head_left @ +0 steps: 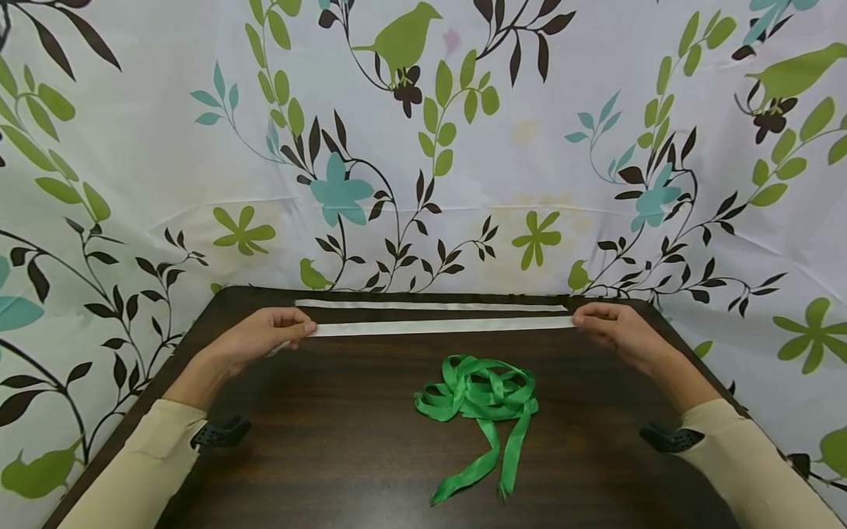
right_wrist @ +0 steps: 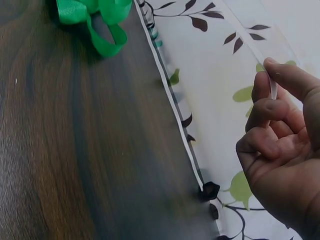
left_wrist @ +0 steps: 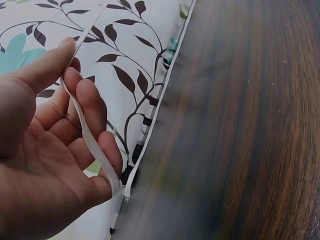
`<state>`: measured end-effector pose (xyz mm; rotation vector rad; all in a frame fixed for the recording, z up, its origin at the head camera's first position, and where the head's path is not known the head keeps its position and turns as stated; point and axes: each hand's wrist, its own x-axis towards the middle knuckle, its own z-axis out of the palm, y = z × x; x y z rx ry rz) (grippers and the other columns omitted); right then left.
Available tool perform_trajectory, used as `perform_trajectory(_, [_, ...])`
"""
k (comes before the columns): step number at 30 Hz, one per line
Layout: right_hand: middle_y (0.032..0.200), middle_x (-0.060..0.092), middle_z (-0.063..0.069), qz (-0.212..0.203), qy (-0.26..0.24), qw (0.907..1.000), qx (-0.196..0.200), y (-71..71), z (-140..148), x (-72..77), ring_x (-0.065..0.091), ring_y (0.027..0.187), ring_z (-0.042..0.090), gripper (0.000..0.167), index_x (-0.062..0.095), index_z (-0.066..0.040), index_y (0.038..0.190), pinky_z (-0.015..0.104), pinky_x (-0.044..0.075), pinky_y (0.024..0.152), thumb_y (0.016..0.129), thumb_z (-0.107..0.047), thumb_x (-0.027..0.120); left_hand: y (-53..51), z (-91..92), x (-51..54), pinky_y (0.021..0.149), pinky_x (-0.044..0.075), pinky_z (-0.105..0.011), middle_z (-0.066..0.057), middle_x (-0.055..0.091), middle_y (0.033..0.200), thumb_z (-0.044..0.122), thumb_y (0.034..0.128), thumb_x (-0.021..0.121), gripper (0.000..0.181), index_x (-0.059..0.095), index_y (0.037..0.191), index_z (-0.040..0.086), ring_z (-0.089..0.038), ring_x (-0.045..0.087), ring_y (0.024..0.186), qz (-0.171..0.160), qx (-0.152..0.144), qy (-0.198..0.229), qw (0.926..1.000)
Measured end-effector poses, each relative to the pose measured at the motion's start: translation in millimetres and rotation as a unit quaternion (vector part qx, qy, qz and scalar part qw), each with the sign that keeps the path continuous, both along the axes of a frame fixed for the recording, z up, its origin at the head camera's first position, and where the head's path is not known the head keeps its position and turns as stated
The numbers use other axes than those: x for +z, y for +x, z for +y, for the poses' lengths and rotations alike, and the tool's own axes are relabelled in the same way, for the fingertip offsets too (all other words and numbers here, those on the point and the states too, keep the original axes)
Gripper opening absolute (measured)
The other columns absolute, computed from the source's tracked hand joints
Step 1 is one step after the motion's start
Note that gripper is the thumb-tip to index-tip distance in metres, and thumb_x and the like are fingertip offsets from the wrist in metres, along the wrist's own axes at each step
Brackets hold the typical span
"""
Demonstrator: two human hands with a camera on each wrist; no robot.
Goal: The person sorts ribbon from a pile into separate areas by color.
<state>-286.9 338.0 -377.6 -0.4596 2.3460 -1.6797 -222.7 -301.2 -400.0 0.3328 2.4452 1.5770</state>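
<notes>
A white ribbon (head_left: 440, 326) is stretched level between both hands above the table. My left hand (head_left: 275, 336) pinches one end between thumb and forefinger; in the left wrist view, the ribbon's tail (left_wrist: 92, 142) hangs across the curled fingers. The right hand (head_left: 611, 332) pinches the other end, and a short tip (right_wrist: 273, 89) shows below the thumb in the right wrist view. Behind it, a second white ribbon (head_left: 432, 305) lies along the table's far edge, nearly parallel. Nearer to me lies a loose heap of green ribbon (head_left: 480, 391), its two ends trailing toward the front.
The dark wood-grain table (head_left: 319, 470) spreads below both forearms. A white cloth (head_left: 420, 179) printed with leaves, birds and flowers stands behind the table and along its sides. Black straps (head_left: 219, 433) sit around the sleeved wrists.
</notes>
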Motion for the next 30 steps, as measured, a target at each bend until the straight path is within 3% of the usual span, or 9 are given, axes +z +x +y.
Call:
perform_trajectory(8, [0.078,0.052,0.0,-0.014,-0.023,0.999,-0.035,-2.2,11.8,-5.6,0.042,0.061,0.014,0.03,0.066,0.003,0.116,0.03,0.04,0.058,0.103,-0.024,0.065,-3.6,-5.2,-3.1,0.084,0.045,-0.051,-0.028,0.057,0.107,0.04,0.0986,0.069,0.041,0.067,0.117,0.003,-0.046,0.055,0.099,-0.001,0.023,0.021,0.9995])
perform_trajectory(17, [0.077,0.053,-0.001,-0.041,-0.074,0.9939,-0.07,-5.4,25.0,-13.9,0.045,0.063,0.013,0.025,0.067,-0.002,0.114,0.029,0.041,0.058,0.102,-0.024,0.067,-2.1,-14.0,-7.6,0.083,0.05,-0.043,-0.025,0.058,0.11,0.036,0.0981,0.071,0.045,0.064,0.12,-0.003,-0.035,0.058,0.097,-0.006,0.044,0.027,0.9987])
perform_trajectory(24, [0.086,0.06,0.0,-0.069,-0.153,0.9829,-0.075,-2.0,35.2,-25.9,0.046,0.066,0.011,0.011,0.07,-0.006,0.106,0.029,0.038,0.059,0.105,-0.012,0.061,-5.7,-17.0,-10.8,0.083,0.051,-0.046,-0.027,0.058,0.113,0.04,0.0973,0.071,0.045,0.066,0.119,0.001,-0.04,0.057,0.099,0.013,0.048,0.006,0.9987])
perform_trajectory(30, [0.089,0.06,0.001,-0.072,-0.119,0.9857,-0.095,2.1,33.8,-25.5,0.047,0.068,0.012,0.021,0.067,0.0,0.112,0.031,0.04,0.062,0.102,-0.018,0.067,-4.6,-18.7,-13.1,0.09,0.049,-0.05,-0.027,0.059,0.118,0.04,0.0975,0.07,0.046,0.066,0.12,0.001,-0.043,0.057,0.105,0.017,0.048,0.001,0.9987])
